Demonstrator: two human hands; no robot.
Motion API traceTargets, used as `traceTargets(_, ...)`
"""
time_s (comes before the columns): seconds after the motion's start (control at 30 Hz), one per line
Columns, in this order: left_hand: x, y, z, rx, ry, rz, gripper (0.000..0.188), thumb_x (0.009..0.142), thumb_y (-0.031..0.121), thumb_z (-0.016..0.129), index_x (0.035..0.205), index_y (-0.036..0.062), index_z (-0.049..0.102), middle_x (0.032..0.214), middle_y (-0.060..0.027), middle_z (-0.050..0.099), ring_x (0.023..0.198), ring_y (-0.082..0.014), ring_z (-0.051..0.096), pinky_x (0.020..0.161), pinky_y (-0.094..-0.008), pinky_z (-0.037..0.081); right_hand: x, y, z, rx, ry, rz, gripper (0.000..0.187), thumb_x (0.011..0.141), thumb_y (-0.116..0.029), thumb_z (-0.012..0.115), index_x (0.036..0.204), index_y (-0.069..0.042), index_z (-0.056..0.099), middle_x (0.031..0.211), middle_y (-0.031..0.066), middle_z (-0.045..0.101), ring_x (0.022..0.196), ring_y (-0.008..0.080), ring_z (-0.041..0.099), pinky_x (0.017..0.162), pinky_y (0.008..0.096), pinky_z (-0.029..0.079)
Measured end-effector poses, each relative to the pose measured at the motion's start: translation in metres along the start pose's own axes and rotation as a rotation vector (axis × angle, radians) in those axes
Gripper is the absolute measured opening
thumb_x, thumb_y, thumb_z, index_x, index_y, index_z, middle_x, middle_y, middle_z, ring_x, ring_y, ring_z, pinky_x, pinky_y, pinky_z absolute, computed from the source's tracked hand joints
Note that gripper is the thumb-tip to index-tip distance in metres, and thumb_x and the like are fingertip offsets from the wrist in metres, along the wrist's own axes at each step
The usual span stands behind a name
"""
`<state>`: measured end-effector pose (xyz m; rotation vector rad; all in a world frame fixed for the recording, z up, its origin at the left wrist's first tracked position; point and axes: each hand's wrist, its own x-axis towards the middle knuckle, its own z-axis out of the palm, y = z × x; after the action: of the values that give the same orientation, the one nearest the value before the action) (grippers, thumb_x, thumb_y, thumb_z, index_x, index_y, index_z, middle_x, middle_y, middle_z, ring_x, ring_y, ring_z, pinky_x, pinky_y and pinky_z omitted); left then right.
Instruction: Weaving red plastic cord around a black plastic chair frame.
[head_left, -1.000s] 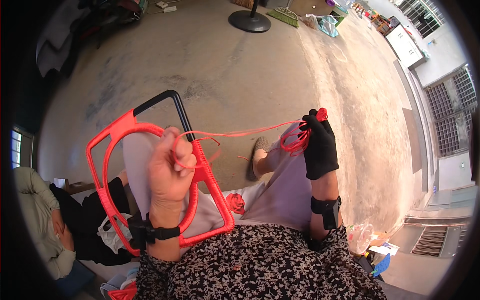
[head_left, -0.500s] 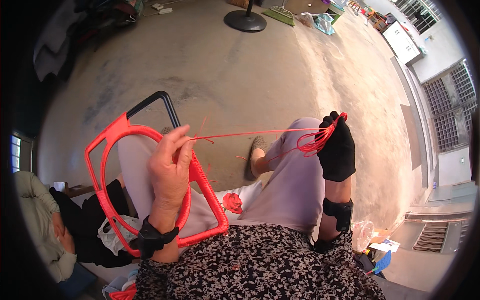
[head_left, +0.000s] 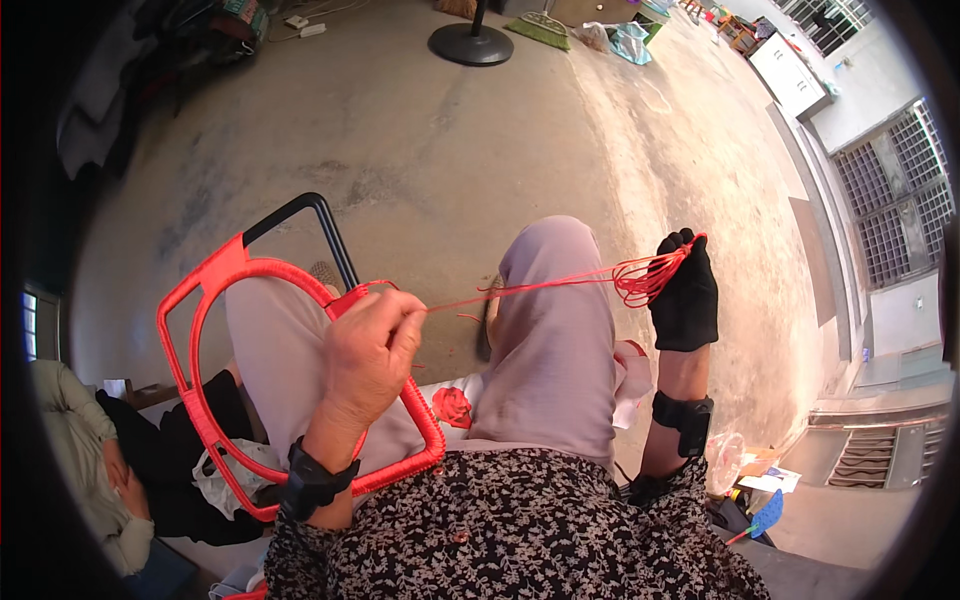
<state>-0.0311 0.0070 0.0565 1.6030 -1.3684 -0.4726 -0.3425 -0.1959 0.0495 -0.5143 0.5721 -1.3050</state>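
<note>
A rectangular frame with a round ring inside it [head_left: 222,266] leans across my left thigh. Red cord wraps most of it, while one far corner shows bare black tubing [head_left: 325,222]. My bare left hand [head_left: 375,345] is in front of the frame's right side, thumb and fingers pinched on a red cord. That cord [head_left: 530,288] stretches taut over my right knee to a looped red cord bundle [head_left: 642,280]. Off to the right, my right hand [head_left: 686,295], in a black glove, is closed on the bundle's gathered end.
On the left sits another person with clasped hands [head_left: 122,475]. A white cloth with a red rose print [head_left: 452,406] lies between my legs. Red cord scraps lie on the floor. A round black stand base [head_left: 470,45] and green broom [head_left: 540,30] stand far ahead. A blue swatter [head_left: 767,514] lies lower right.
My left hand has turned and closed more tightly on the cord, moving slightly right and down. My right knee has come up and inward under the cord. The view has shifted a little.
</note>
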Motion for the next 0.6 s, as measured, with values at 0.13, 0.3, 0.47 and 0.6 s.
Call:
traceTargets(0.13, -0.003, 0.013, 0.010, -0.204, -0.565, -0.087, 0.007, 0.085, 0.009, 0.065, 0.089, 0.0031, 0.065, 0.077, -0.0039, 0.063, 0.063, -0.0097, 0.055, 0.055, -0.0251, 0.043, -0.006, -0.008, 0.009, 0.045, -0.133, 0.069, 0.023, 0.097, -0.027, 0.055, 0.105, -0.005, 0.055, 0.093, 0.0059, 0.060, 0.082, 0.0172, 0.061, 0.071, 0.0283, 0.050)
traceTargets(0.3, 0.004, 0.013, 0.030, -0.265, -0.297, -0.029, 0.019, 0.084, 0.008, 0.064, 0.102, 0.0015, 0.063, 0.107, -0.0093, 0.062, 0.087, -0.0131, 0.062, 0.064, -0.0260, 0.052, -0.030, 0.002, 0.051, 0.033, -0.211, 0.200, 0.020, 0.098, -0.027, 0.052, 0.106, -0.008, 0.053, 0.084, 0.0018, 0.055, 0.074, 0.0122, 0.055, 0.065, 0.0264, 0.045)
traceTargets(0.47, 0.002, 0.016, 0.056, 0.042, -0.110, 0.175, 0.030, 0.079, 0.005, 0.067, 0.108, 0.0046, 0.063, 0.136, -0.0139, 0.045, 0.116, -0.0305, 0.053, 0.094, -0.0389, 0.047, -0.059, 0.020, 0.092, 0.110, -0.341, 0.356, 0.022, 0.099, -0.028, 0.050, 0.108, -0.009, 0.054, 0.084, 0.0007, 0.055, 0.074, 0.0122, 0.054, 0.067, 0.0274, 0.045)
traceTargets(0.6, 0.002, 0.003, 0.062, 0.088, -0.148, 0.270, 0.018, 0.084, 0.005, 0.064, 0.101, 0.0015, 0.062, 0.122, -0.0140, 0.057, 0.107, -0.0259, 0.059, 0.087, -0.0339, 0.050, -0.067, 0.025, 0.109, 0.124, -0.379, 0.353, 0.025, 0.100, -0.031, 0.048, 0.109, -0.009, 0.055, 0.087, 0.0017, 0.057, 0.076, 0.0132, 0.055, 0.069, 0.0283, 0.047)
